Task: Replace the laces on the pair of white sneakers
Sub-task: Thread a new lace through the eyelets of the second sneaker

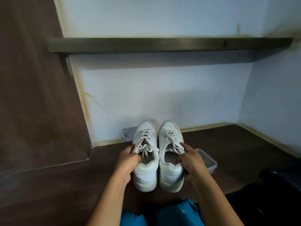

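The left hand (pixel 128 162) is closed on the collar of the left sneaker (pixel 146 170), with its fingers curled over the edge of the opening. The right hand (pixel 190 162) grips the right sneaker (pixel 170 175) in the same way, at the collar and the side of the heel. The two sneakers stand side by side, touching, with heels toward the person and toes toward the wall (pixel 162 95). They are low over the dark bench (pixel 228 152), but I cannot tell if the soles already rest on it. The old laces (pixel 145 148) are in the eyelets, and on the left sneaker they are tied in a bow. So I judge that the task is at its very beginning: the shoes must first be put down, and then one is unlaced. To do this well, it seems better to set both soles flat and near the edge, then free one hand, pull the bow open by its end, and loosen the crossings from the top down, without tearing. A clear plastic box (pixel 210 162) lies just behind the right hand, and a small packet (pixel 127 132) leans near the wall behind the left sneaker. What it holds I cannot see.
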